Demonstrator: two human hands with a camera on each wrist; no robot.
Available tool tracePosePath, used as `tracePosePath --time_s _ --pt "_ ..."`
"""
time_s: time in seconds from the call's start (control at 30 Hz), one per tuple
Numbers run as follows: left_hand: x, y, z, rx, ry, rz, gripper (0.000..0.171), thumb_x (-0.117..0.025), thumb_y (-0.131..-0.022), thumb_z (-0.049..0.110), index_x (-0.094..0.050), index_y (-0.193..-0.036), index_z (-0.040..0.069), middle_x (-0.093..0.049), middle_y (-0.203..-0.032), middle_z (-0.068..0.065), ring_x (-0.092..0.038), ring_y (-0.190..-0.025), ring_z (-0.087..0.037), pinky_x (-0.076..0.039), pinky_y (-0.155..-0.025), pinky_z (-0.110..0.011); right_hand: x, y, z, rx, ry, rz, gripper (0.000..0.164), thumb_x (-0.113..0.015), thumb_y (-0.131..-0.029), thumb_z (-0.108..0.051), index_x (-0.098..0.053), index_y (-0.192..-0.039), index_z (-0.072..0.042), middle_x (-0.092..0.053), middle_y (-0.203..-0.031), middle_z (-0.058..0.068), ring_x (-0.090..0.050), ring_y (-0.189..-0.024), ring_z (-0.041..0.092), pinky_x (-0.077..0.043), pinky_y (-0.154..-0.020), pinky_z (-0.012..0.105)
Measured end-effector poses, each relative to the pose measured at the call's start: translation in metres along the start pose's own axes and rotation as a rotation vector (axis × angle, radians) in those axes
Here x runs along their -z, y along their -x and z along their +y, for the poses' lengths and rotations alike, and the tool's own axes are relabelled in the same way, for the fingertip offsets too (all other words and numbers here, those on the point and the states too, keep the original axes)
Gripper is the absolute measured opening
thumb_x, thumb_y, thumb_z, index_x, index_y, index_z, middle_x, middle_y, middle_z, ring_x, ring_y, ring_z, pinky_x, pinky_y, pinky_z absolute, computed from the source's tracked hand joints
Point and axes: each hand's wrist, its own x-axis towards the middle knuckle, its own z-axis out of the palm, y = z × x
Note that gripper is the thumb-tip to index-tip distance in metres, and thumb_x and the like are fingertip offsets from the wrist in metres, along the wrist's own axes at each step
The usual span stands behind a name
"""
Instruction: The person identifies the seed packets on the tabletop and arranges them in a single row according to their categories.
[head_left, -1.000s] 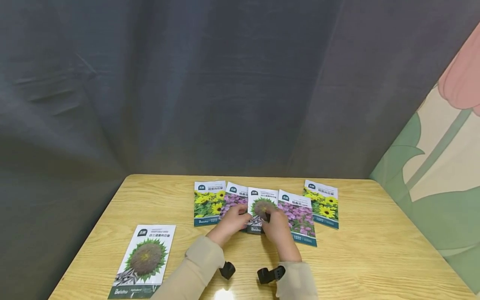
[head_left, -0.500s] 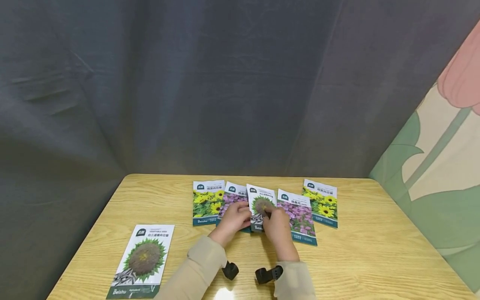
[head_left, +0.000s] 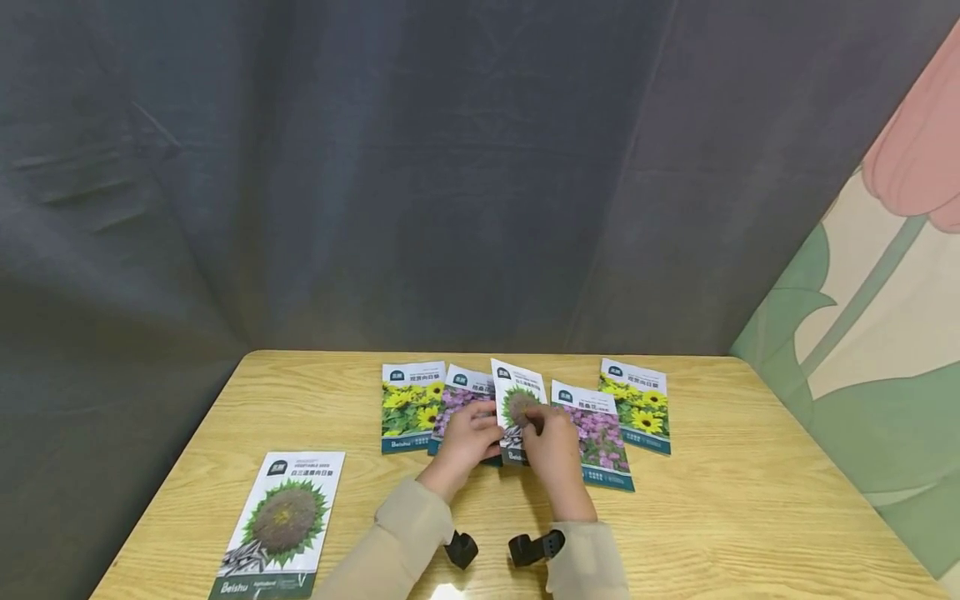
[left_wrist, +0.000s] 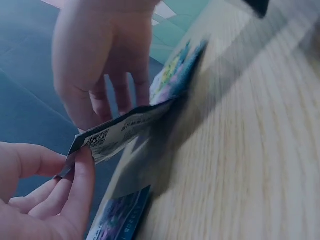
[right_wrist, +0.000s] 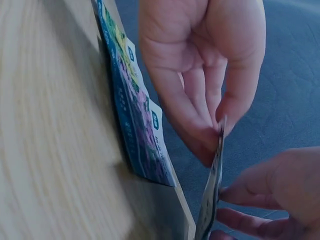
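A seed packet [head_left: 516,408] with a brown sunflower head on its front stands tilted up between both hands. My left hand [head_left: 467,437] pinches it by its left edge, thumb against fingers; the left wrist view shows its printed back [left_wrist: 112,132]. My right hand [head_left: 553,442] holds it near the lower right, thumb and bent fingers at its front, some fingertips hidden. A pink-flower packet [head_left: 450,400] lies on the table beside the left hand, partly covered by it. Another pink-flower packet [head_left: 600,433] lies right of the right hand.
Yellow-flower packets lie at the left [head_left: 411,408] and right [head_left: 637,404] ends of the row. A larger brown sunflower packet [head_left: 281,521] lies at the front left of the wooden table [head_left: 750,500]. A dark curtain [head_left: 450,183] hangs behind the far edge.
The held seed packet has risen from lying flat to a tilt, its top shifting up and slightly left. More of the left pink-flower packet's lower edge shows. Both hands remain at it.
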Motion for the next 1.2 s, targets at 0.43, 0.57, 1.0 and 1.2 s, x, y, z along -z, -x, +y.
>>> tracePosePath --time_s 0.43,0.57,1.0,1.2 --pt "0.04 0.031 0.009 -0.039 0.044 0.006 0.051 -0.063 -0.094 0.0 -0.05 -0.143 -0.004 -0.064 -0.126 -0.024 -0.068 -0.097 -0.02 -0.06 -0.081 -0.038 0.002 -0.001 -0.002 -0.078 -0.115 -0.013 0.021 -0.066 -0.087 0.003 -0.069 -0.107 0.006 -0.064 -0.109 0.029 -0.067 -0.092 0.042 -0.058 -0.077 0.05" --pt "0.055 0.041 0.011 -0.025 0.032 0.003 0.05 -0.063 -0.095 0.0 -0.05 -0.143 -0.003 -0.063 -0.127 -0.024 -0.068 -0.098 -0.021 -0.06 -0.081 -0.039 0.002 0.0 -0.004 -0.131 -0.187 -0.076 0.025 -0.065 -0.087 0.003 -0.066 -0.112 0.006 -0.069 -0.099 0.023 -0.07 -0.075 0.03 -0.057 -0.062 0.039" --pt "0.102 0.061 0.024 0.011 -0.075 -0.19 0.051 -0.059 -0.098 0.006 -0.04 -0.145 -0.004 -0.057 -0.133 -0.025 -0.064 -0.107 -0.026 -0.058 -0.087 -0.043 0.007 0.003 -0.02 -0.168 -0.399 -0.314 0.031 -0.062 -0.092 0.007 -0.062 -0.123 0.011 -0.064 -0.087 0.016 -0.067 -0.068 0.029 -0.062 -0.067 0.044" --pt "0.122 0.061 0.031 0.026 -0.076 -0.279 0.046 -0.058 -0.102 0.014 -0.04 -0.14 -0.005 -0.059 -0.118 -0.016 -0.061 -0.104 -0.021 -0.058 -0.091 -0.042 0.007 0.009 -0.024 -0.165 -0.421 -0.44 0.027 -0.064 -0.094 0.006 -0.061 -0.12 0.009 -0.064 -0.085 0.014 -0.065 -0.064 0.023 -0.062 -0.062 0.044"
